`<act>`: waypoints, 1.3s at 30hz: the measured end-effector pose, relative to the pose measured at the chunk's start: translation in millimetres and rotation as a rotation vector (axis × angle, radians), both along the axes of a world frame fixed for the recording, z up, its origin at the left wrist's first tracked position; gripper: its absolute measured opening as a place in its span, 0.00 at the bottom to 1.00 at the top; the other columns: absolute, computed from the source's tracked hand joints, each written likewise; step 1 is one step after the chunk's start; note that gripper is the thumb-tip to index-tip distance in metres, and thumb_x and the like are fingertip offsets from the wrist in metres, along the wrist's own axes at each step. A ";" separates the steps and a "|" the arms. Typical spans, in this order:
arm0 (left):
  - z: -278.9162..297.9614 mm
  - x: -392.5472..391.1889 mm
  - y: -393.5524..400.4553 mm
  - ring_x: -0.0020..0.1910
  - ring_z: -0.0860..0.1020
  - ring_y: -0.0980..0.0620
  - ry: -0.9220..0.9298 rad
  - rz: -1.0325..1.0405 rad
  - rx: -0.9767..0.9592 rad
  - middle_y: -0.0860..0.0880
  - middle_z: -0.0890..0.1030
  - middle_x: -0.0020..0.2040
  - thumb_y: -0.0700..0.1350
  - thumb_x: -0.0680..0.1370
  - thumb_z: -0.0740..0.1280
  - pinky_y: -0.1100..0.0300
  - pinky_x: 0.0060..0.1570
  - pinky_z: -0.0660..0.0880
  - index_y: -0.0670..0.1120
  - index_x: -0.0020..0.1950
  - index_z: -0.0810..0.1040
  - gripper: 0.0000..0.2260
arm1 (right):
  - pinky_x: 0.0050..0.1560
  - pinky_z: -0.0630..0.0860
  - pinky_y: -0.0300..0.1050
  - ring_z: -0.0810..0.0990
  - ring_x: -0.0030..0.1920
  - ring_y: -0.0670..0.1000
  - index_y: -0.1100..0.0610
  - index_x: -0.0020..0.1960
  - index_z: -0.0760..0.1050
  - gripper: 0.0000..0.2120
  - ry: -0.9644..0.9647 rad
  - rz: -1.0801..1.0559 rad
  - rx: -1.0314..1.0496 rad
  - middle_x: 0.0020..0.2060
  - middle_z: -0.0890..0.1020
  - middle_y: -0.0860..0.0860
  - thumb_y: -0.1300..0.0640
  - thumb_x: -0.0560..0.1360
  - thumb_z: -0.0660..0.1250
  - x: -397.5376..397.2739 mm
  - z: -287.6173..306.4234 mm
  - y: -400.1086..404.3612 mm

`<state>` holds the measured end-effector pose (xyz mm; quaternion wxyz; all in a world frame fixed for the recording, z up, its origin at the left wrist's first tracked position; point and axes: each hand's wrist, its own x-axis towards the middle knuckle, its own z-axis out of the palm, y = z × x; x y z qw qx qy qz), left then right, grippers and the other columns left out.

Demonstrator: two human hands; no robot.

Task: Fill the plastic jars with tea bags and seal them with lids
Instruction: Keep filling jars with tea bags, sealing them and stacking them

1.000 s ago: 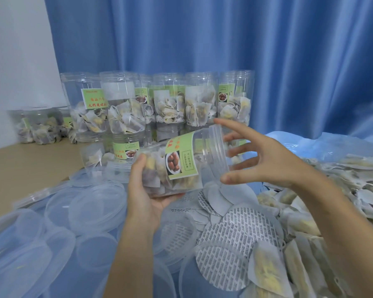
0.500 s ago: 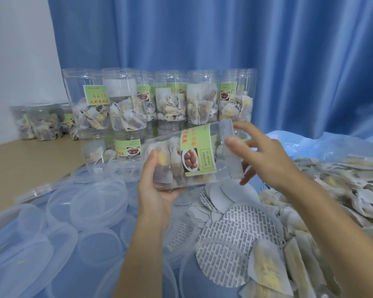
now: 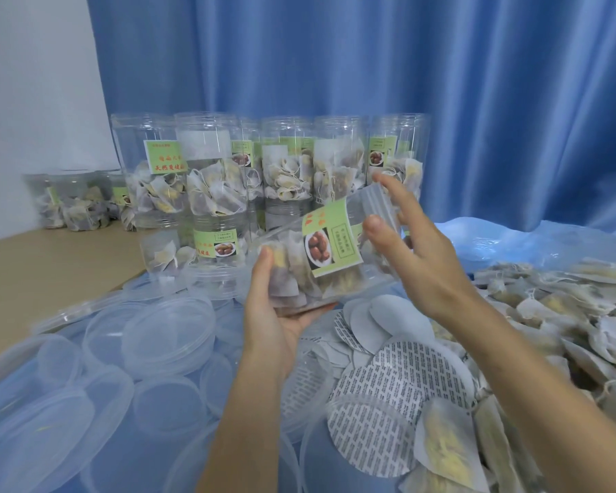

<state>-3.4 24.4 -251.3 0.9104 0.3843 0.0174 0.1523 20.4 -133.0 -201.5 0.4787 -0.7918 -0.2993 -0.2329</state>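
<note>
The left hand [image 3: 281, 314] cradles the filled tea-bag jar [image 3: 320, 257] tilted above the surface, fingers wrapped on it; the right hand [image 3: 416, 250], fingers spread, touches its lid [image 3: 377, 204]; a half-threaded lid could spill bags.

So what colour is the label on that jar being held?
Light green label, with a picture of brown fruit; head view.

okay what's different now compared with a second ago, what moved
The left hand has kept cradling the tilted jar, raising it a little. The right hand, open beside the lid a second ago, closed on it, and now its fingers are spread again at the lid. The stacked jars, loose lids and tea bags stayed put.
</note>
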 end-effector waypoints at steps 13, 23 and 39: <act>35.4 -8.3 -2.2 0.51 0.82 0.43 0.192 -0.055 0.471 0.42 0.81 0.58 0.59 0.79 0.57 0.49 0.47 0.80 0.48 0.65 0.74 0.22 | 0.54 0.77 0.45 0.81 0.53 0.44 0.46 0.57 0.73 0.35 0.275 0.204 0.366 0.51 0.83 0.44 0.48 0.53 0.82 10.0 -9.1 11.5; 98.5 -51.1 16.4 0.47 0.76 0.65 0.016 0.129 1.467 0.62 0.79 0.49 0.50 0.56 0.82 0.70 0.45 0.73 0.56 0.57 0.70 0.34 | 0.46 0.72 0.35 0.77 0.51 0.38 0.49 0.59 0.70 0.48 0.254 0.074 0.238 0.51 0.79 0.40 0.31 0.43 0.74 -19.1 9.3 27.3; 89.9 -168.9 183.1 0.32 0.77 0.72 0.043 0.427 1.202 0.71 0.78 0.32 0.34 0.55 0.81 0.78 0.30 0.69 0.51 0.45 0.71 0.28 | 0.65 0.68 0.46 0.68 0.63 0.48 0.50 0.65 0.70 0.48 0.018 0.183 -0.157 0.61 0.73 0.49 0.30 0.49 0.75 -105.9 48.5 203.8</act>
